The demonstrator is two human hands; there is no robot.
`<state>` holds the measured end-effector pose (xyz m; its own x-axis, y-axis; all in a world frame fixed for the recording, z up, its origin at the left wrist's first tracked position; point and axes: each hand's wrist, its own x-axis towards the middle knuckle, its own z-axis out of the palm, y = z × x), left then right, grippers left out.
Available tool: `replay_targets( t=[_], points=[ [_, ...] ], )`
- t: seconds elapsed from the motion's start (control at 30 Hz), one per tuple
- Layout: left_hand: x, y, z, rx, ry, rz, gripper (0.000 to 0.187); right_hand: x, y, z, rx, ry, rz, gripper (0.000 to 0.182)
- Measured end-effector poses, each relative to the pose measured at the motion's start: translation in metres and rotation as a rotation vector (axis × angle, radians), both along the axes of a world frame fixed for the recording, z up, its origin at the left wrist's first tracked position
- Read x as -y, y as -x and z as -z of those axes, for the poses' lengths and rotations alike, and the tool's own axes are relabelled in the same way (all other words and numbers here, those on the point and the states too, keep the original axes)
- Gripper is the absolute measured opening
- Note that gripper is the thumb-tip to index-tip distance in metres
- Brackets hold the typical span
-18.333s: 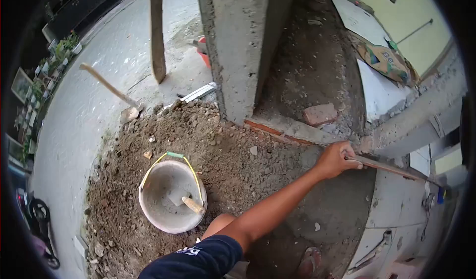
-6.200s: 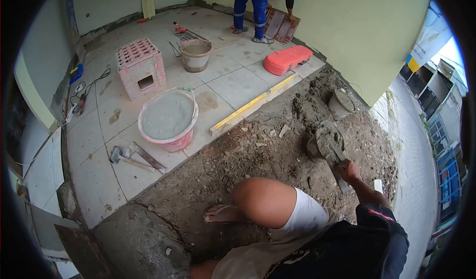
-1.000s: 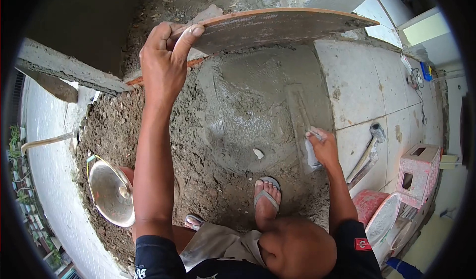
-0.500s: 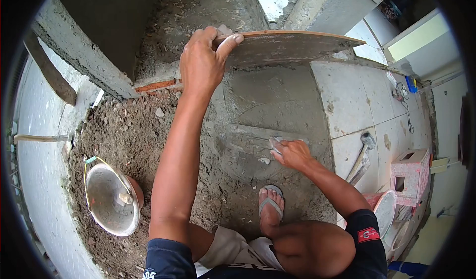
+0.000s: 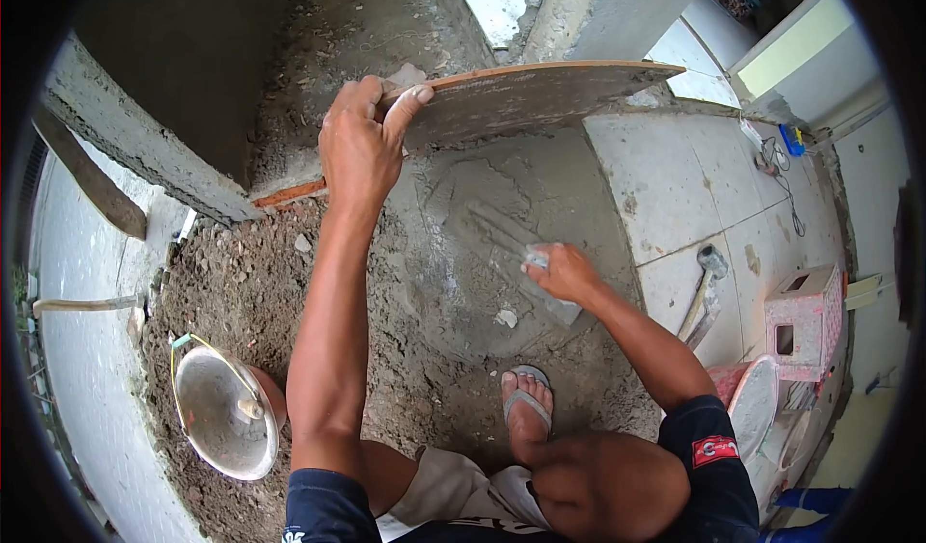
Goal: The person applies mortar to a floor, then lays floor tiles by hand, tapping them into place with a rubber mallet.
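My left hand grips the near-left corner of a large tile, thumb on its face, and holds it tilted up on edge. Below the tile lies a patch of wet grey mortar. My right hand is closed round the handle of a long flat trowel, whose blade lies diagonally on the mortar. A small pale lump sits on the mortar near the trowel.
A bucket stands on loose soil at left. Laid tiles carry a mallet at right, near a pink stool and another bucket. A wooden handle lies far left.
The trowel has turned from nearly level to a diagonal, its far end swinging up and its near end down. The view has shifted slightly; my left hand still holds the tile up.
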<state>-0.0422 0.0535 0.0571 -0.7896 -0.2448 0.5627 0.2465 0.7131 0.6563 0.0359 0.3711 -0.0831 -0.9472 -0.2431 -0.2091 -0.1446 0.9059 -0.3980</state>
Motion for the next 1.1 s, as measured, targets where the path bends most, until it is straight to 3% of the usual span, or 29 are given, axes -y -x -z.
replay_targets(
  t=[0.1,0.17,0.3,0.5,0.57,0.67,0.77,0.87,1.1],
  points=[
    [-0.005,0.000,-0.005,0.028,-0.004,0.003,0.047,-0.003,-0.024,-0.015,0.133,-0.113,-0.058,0.045],
    [-0.009,0.000,-0.009,0.035,0.003,0.017,0.049,-0.009,-0.020,-0.005,-0.051,-0.200,-0.156,0.043],
    [-0.019,-0.003,-0.015,0.056,-0.052,0.013,0.043,-0.022,0.029,-0.004,-0.112,-0.271,-0.128,0.039],
    [-0.013,-0.003,-0.008,-0.073,0.038,0.022,0.040,-0.042,0.071,0.008,-0.170,-0.285,0.239,0.038],
    [-0.009,-0.001,-0.007,-0.093,0.055,0.021,0.041,-0.036,0.052,0.023,-0.253,-0.081,0.304,0.038],
    [-0.012,-0.002,-0.008,0.018,-0.050,0.021,0.044,0.028,0.011,-0.010,-0.057,-0.031,0.161,0.035],
    [-0.020,-0.004,-0.018,0.069,-0.064,-0.002,0.038,0.068,0.004,-0.011,-0.043,-0.049,-0.080,0.031],
    [-0.022,-0.002,-0.016,-0.006,-0.025,0.023,0.038,0.065,0.032,0.016,-0.071,-0.153,-0.096,0.031],
    [-0.017,-0.007,-0.012,-0.021,0.014,0.011,0.036,-0.058,0.062,0.003,-0.121,-0.160,0.369,0.038]
  ],
)
